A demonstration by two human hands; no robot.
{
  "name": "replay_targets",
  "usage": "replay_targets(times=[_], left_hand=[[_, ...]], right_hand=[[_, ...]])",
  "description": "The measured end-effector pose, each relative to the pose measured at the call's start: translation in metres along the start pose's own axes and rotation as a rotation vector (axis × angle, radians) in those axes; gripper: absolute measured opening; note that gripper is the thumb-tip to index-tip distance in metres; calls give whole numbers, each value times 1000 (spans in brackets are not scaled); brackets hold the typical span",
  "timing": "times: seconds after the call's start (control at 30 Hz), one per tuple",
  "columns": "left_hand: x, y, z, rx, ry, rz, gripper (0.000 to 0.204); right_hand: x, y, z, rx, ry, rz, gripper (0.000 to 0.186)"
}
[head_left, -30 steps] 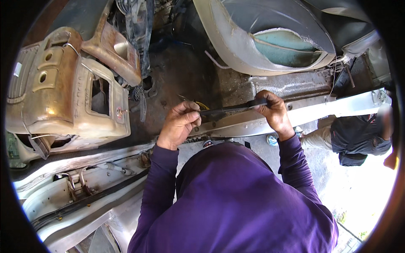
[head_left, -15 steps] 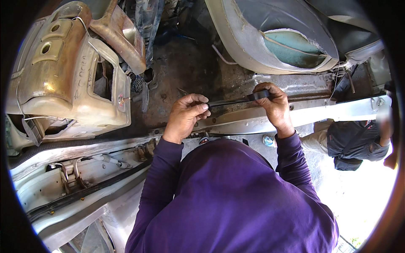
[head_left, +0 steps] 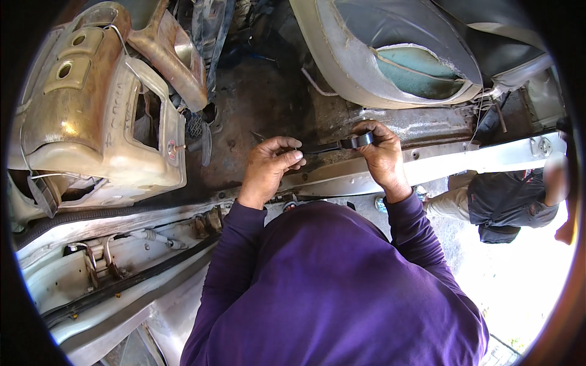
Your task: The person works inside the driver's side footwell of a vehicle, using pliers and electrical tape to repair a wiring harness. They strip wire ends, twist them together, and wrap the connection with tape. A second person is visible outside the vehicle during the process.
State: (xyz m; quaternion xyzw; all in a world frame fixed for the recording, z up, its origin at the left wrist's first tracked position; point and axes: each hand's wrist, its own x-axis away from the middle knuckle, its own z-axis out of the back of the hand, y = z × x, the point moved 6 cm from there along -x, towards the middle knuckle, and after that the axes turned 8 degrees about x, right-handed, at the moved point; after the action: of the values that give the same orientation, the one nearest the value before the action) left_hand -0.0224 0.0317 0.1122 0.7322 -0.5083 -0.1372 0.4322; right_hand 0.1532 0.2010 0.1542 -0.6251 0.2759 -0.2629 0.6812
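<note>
- Right hand (head_left: 384,160) and black roll (head_left: 360,141), apparently of tape, shifted toward the left hand (head_left: 267,172) since the frame half a second earlier; the dark strip (head_left: 320,148) between them now spans a shorter gap.
- Left fingers: thumb and forefinger pinching one end of the strip; whether it is the free end cannot be told.
- Right fingers: pinching the roll, which protrudes just left of them.
- Surroundings: tan dashboard panel (head_left: 79,122) well left of the left fingers; grey seat (head_left: 390,36) beyond the right fingers; white door sill (head_left: 452,161) extending to their right.
- Step in hand, as judged: managing a length of strip between both hands. The next move would call for steady tension and firm pinches, lest the strip fold onto itself.
</note>
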Motion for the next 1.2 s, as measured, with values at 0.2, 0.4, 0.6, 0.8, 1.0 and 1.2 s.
replay_targets(times=[0.2, 0.4, 0.6, 0.8, 1.0, 1.2], left_hand=[[-2, -1, 1, 10, 12, -5, 17], [-4, -1, -4, 23, 4, -44, 16], [-5, -3, -3, 54, 17, -32, 17], [-5, -2, -12, -1, 1, -65, 17], [-4, -3, -14, 25, 32, -44, 18], [-4, -5, -21, -7, 1, -69, 20]], right_hand=[[-1, 1, -4, -28, 12, -23, 23], [-3, 1, -10, 84, 9, 8, 22], [-5, 5, -9, 78, 27, -32, 24], [-6, 11, -16, 123, 18, -20, 26], [-5, 13, -16, 94, 4, -54, 27], [-3, 11, -23, 146, -15, -57, 27]])
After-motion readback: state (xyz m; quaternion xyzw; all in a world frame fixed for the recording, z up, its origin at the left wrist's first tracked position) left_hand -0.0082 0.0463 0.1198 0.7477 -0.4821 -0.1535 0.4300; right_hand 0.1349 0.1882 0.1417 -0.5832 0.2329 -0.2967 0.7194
